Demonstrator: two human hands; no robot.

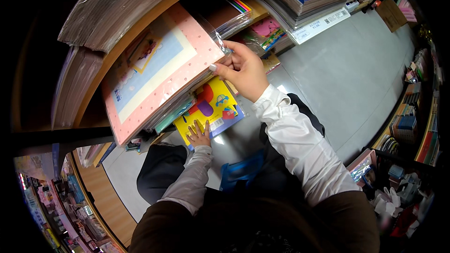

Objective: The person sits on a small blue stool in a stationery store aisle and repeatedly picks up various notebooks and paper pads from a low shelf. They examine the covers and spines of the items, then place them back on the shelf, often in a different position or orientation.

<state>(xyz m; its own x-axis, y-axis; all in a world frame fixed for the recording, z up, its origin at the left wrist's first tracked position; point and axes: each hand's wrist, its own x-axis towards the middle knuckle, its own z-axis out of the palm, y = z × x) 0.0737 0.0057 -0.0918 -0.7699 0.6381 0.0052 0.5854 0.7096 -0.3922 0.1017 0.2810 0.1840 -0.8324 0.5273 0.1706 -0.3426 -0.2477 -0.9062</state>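
A right hand (243,70) pinches the corner of a pink plastic-wrapped card pack (157,72); the left hand (199,136) presses, apparently flat and open, on a yellow booklet (211,107).

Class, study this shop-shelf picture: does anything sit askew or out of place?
Yes. The pink-bordered pack is tilted up off its stack, lifted at its corner by the right hand. Below, the yellow pack juts past the shelf edge under the left hand. Nothing looks torn or spilled.

sleeves: white, buttoned cuffs | over-layer: brown | nails: pale polish on right hand (243,71)
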